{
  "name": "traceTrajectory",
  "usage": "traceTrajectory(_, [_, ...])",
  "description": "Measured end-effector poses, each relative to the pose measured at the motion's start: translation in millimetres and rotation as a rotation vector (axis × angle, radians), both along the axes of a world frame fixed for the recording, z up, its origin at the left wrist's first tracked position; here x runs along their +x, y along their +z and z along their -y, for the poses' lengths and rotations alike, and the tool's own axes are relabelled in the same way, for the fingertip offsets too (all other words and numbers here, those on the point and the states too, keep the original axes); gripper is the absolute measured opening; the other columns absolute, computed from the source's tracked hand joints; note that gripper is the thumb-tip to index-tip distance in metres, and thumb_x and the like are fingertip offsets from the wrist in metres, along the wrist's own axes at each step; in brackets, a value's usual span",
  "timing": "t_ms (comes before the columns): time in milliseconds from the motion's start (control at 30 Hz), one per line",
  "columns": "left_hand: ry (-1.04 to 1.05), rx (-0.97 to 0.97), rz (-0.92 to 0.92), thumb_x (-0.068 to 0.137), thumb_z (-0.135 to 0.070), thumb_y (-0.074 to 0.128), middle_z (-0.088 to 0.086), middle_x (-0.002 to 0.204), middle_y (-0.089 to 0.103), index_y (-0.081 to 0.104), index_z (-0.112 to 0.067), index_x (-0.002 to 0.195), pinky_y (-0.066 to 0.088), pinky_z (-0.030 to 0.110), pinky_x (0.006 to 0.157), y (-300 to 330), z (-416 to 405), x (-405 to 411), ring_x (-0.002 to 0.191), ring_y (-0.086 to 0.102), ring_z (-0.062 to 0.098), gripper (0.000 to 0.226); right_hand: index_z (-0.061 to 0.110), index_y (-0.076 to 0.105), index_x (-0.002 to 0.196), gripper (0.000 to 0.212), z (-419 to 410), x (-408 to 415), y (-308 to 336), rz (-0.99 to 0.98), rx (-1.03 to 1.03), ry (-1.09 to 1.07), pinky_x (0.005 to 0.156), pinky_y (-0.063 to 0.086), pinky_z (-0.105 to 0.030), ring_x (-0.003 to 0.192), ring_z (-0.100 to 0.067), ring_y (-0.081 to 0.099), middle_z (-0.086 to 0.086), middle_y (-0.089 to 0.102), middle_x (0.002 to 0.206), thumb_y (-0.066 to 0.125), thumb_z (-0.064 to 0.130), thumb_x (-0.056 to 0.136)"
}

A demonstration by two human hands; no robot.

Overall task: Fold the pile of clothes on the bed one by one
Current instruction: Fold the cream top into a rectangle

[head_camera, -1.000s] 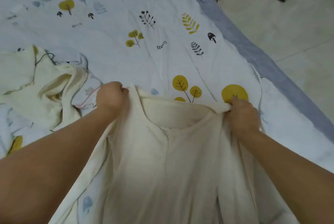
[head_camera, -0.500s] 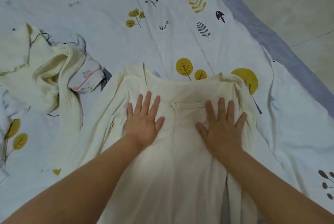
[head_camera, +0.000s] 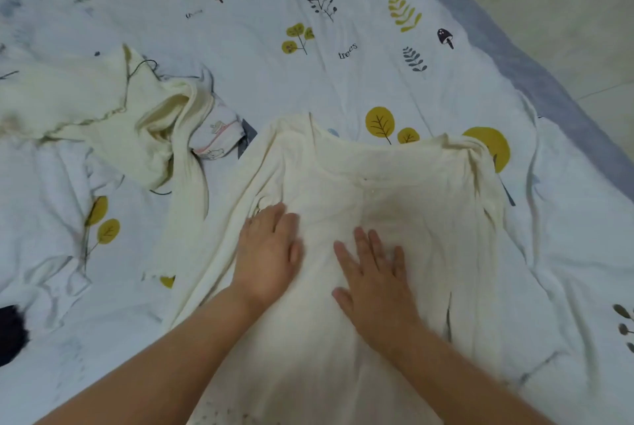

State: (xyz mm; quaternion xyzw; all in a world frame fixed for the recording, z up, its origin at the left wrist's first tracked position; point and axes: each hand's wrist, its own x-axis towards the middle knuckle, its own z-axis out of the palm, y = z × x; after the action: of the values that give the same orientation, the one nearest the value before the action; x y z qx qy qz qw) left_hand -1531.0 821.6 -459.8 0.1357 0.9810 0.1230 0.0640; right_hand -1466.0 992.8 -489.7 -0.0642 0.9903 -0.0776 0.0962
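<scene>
Head view looks down on a cream long-sleeved cotton top (head_camera: 394,184) spread face up on the bed (head_camera: 343,75), its neckline away from the person and a short button placket below it. Both hands lie flat on the chest of the top with fingers straight and gripping nothing: the left hand (head_camera: 269,253) near the left armpit, the right hand (head_camera: 374,273) just beside it at the middle. A crumpled pile of cream and pink-printed clothes (head_camera: 144,126) sits to the left on the white bedsheet with leaf and tree prints, near the top's left sleeve
</scene>
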Motion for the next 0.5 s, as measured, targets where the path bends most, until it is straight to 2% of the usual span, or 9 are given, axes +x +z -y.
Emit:
traceTrajectory(33, [0.053, 0.009, -0.041, 0.076, -0.027, 0.039, 0.023, 0.107, 0.061, 0.063, -0.002, 0.099, 0.049, 0.047, 0.079, 2, 13, 4, 0.094, 0.061, 0.04, 0.042, 0.017, 0.059, 0.124, 0.08, 2, 6, -7, -0.011, 0.009, 0.015, 0.099, 0.031, -0.06, 0.125, -0.031, 0.034, -0.021, 0.052, 0.133, 0.081, 0.047, 0.053])
traceTrajectory(100, [0.196, -0.011, -0.081, 0.075, -0.024, 0.04, 0.026, 0.105, 0.06, 0.062, 0.001, 0.098, 0.049, 0.046, 0.075, 5, 40, 8, 0.092, 0.058, 0.042, 0.041, 0.017, 0.065, 0.119, 0.083, 7, 11, -11, 0.016, 0.029, -0.019, 0.097, 0.027, -0.057, 0.124, -0.032, 0.039, -0.022, 0.055, 0.13, 0.088, 0.043, 0.043])
traceTrajectory(167, [0.368, -0.063, -0.064, 0.079, -0.017, 0.049, 0.03, 0.11, 0.055, 0.058, 0.004, 0.107, 0.046, 0.049, 0.076, 4, 62, 9, 0.098, 0.053, 0.046, 0.036, 0.016, 0.067, 0.116, 0.075, 16, 9, -2, 0.061, 0.039, -0.077, 0.095, 0.038, -0.059, 0.122, -0.035, 0.05, -0.021, 0.057, 0.128, 0.086, 0.043, 0.048])
traceTrajectory(267, [0.581, -0.091, 0.13, 0.088, -0.014, 0.05, 0.026, 0.111, 0.053, 0.05, 0.004, 0.114, 0.04, 0.047, 0.081, 5, 82, 4, 0.103, 0.049, 0.043, 0.031, 0.011, 0.071, 0.107, 0.07, 31, 7, 13, 0.036, 0.021, -0.125, 0.078, 0.047, -0.061, 0.107, -0.037, 0.062, -0.022, 0.063, 0.116, 0.088, 0.041, 0.046])
traceTrajectory(333, [0.592, -0.07, 0.189, 0.092, -0.014, 0.044, 0.019, 0.098, 0.057, 0.053, 0.0, 0.1, 0.04, 0.039, 0.076, 4, 93, -1, 0.098, 0.053, 0.039, 0.019, 0.01, 0.072, 0.104, 0.068, 40, 11, 17, 0.038, 0.013, -0.112, 0.075, 0.049, -0.06, 0.103, -0.036, 0.064, -0.022, 0.066, 0.111, 0.089, 0.039, 0.045])
traceTrajectory(400, [0.528, -0.026, 0.21, 0.09, -0.009, 0.043, 0.007, 0.074, 0.052, 0.046, -0.006, 0.073, 0.033, 0.031, 0.057, 10, 102, -7, 0.082, 0.054, 0.034, 0.018, 0.01, 0.069, 0.108, 0.062, 49, 16, 24, 0.025, -0.014, -0.11, 0.081, 0.047, -0.059, 0.108, -0.036, 0.062, -0.021, 0.064, 0.117, 0.085, 0.039, 0.055])
traceTrajectory(433, [0.503, 0.012, 0.208, 0.089, -0.008, 0.044, 0.004, 0.066, 0.045, 0.04, -0.008, 0.067, 0.027, 0.031, 0.052, 15, 104, -9, 0.076, 0.051, 0.031, 0.023, 0.01, 0.064, 0.117, 0.058, 55, 18, 30, 0.04, -0.061, -0.127, 0.091, 0.043, -0.058, 0.118, -0.036, 0.055, -0.021, 0.057, 0.126, 0.077, 0.038, 0.068])
traceTrajectory(500, [0.467, 0.116, 0.183, 0.089, -0.008, 0.046, 0.001, 0.063, 0.041, 0.043, -0.006, 0.073, 0.025, 0.031, 0.051, 30, 100, -14, 0.071, 0.045, 0.026, 0.016, 0.016, 0.04, 0.14, 0.052, 64, 21, 43, 0.105, -0.164, -0.132, 0.112, 0.021, -0.047, 0.14, -0.028, 0.028, -0.013, 0.032, 0.149, 0.049, 0.036, 0.093])
